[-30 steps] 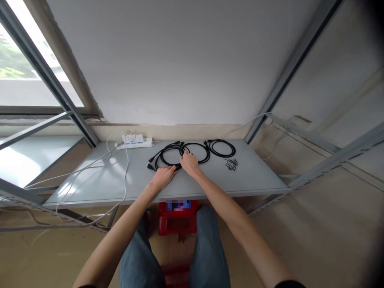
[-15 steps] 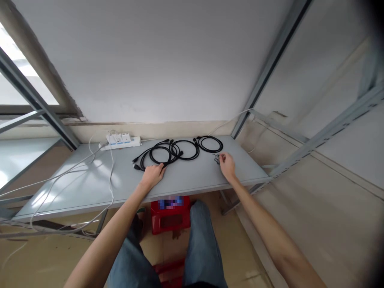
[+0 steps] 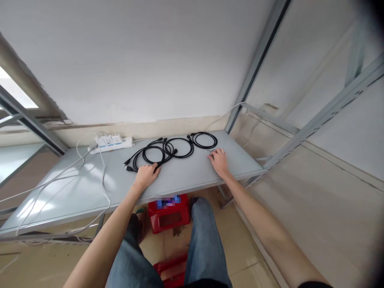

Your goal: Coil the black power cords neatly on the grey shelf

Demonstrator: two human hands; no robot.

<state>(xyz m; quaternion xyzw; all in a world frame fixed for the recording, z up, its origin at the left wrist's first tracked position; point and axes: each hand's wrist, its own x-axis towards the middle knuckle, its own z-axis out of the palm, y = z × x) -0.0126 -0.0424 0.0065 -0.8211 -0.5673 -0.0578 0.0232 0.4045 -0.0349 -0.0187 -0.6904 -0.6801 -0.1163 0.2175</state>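
Observation:
Several black cables lie coiled on the grey shelf (image 3: 186,176). My left hand (image 3: 147,175) rests at the near edge of the left cable coil (image 3: 153,148), its thumb and fingers closed on the cable. A middle cable coil (image 3: 185,157) overlaps that one. The right cable coil (image 3: 205,147) lies apart, close to the back. Just in front of it, my right hand (image 3: 219,162) is low over a small bunch of thin dark ties (image 3: 211,153), fingers spread and thumb apart. My fingers partly cover the ties.
A white power strip (image 3: 112,145) with plugs sits at the back left. White cords (image 3: 103,180) run from it over the shelf's front edge. Metal uprights (image 3: 255,60) frame the shelf. A red stool (image 3: 168,218) stands below, between my legs.
My right hand has gone from a pinch at the ties to spread fingers over them. My left hand stays at the cable coil. The whole view has shifted slightly.

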